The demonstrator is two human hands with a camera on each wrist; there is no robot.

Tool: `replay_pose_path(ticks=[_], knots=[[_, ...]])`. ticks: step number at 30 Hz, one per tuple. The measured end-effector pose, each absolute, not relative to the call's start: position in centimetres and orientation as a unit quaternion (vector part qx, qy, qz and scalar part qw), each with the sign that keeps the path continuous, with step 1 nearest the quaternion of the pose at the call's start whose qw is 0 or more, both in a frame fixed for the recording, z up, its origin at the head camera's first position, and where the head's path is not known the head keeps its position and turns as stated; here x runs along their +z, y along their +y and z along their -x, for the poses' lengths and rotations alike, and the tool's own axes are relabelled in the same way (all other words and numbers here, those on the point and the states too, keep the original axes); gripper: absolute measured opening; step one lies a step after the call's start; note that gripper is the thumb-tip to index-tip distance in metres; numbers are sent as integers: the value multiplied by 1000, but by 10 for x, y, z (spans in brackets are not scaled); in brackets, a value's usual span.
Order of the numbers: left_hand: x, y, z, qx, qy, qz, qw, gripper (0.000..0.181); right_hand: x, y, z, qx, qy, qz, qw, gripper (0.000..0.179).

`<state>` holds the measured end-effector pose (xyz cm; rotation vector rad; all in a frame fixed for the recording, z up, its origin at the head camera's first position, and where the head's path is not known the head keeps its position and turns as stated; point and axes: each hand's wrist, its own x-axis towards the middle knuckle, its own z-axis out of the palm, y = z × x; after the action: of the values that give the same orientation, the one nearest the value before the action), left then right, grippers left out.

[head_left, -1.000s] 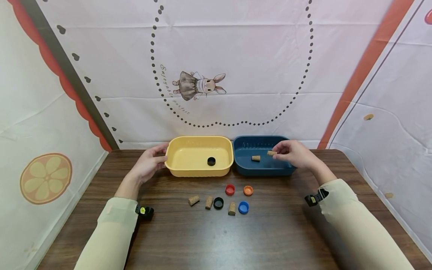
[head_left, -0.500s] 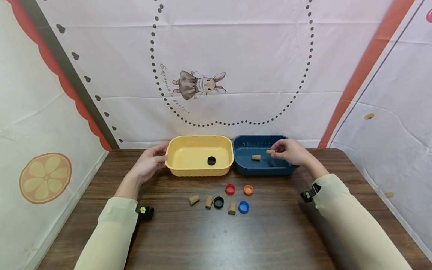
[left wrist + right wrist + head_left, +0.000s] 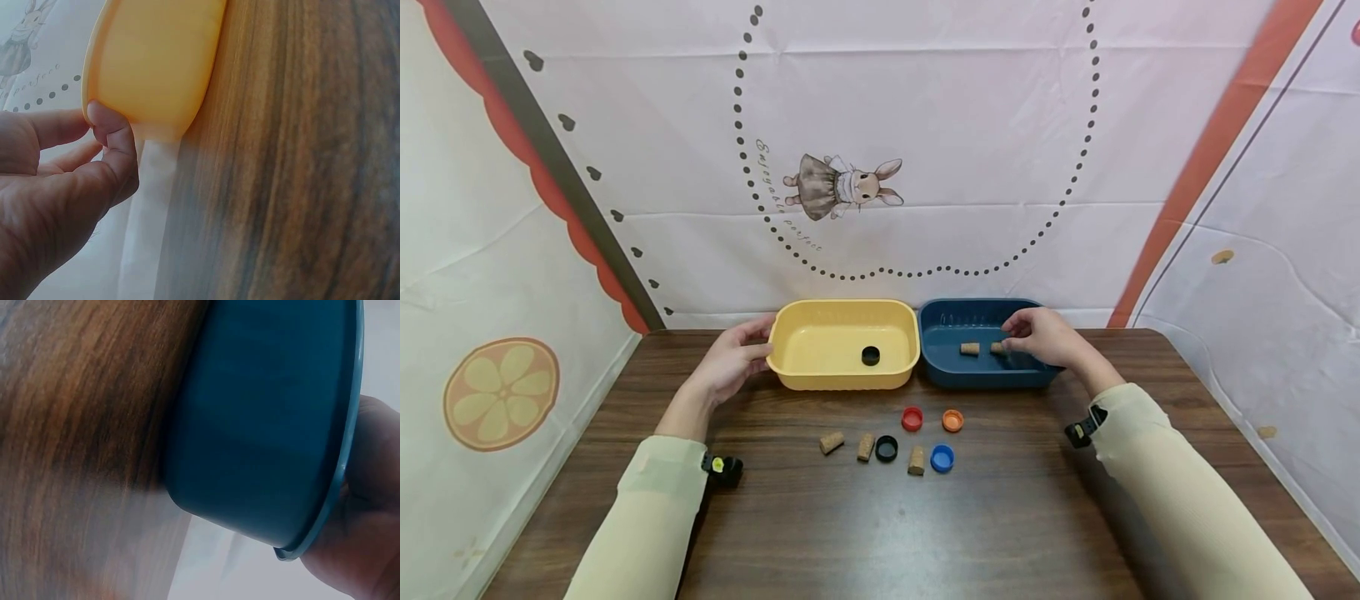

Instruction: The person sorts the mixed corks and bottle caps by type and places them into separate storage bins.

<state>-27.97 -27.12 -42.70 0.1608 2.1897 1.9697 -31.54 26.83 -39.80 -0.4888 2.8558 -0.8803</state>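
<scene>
In the head view, my left hand (image 3: 730, 363) holds the left end of a yellow tray (image 3: 842, 383). The left wrist view shows thumb and fingers pinching the rim of this yellow tray (image 3: 156, 69). My right hand (image 3: 1045, 337) reaches over the right end of a blue tray (image 3: 985, 379), its thumb and finger slightly parted. Just below the fingertips lies a cork (image 3: 997, 348), partly covered by the thumb. Another cork (image 3: 970, 349) lies beside it in the blue tray. In the right wrist view, the blue tray wall (image 3: 262, 425) hides my fingertips.
A black cap (image 3: 870, 356) sits inside the yellow tray. On the wooden table (image 3: 820, 533) lie a red cap (image 3: 912, 418), an orange cap (image 3: 952, 420), a blue cap (image 3: 942, 457), another black cap (image 3: 887, 448) and several corks (image 3: 866, 447). A printed cloth (image 3: 970, 167) stands behind.
My right hand has moved slightly left and the cork from its fingers has dropped onto the blue tray's floor. My left hand stays on the yellow tray.
</scene>
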Motion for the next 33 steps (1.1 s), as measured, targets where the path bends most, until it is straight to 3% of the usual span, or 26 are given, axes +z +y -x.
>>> replay_pose_path(ticks=[33], knots=[[-428,-270,281,670,734,-59,99,64,-374,262,277,-313,930,191,2,34]])
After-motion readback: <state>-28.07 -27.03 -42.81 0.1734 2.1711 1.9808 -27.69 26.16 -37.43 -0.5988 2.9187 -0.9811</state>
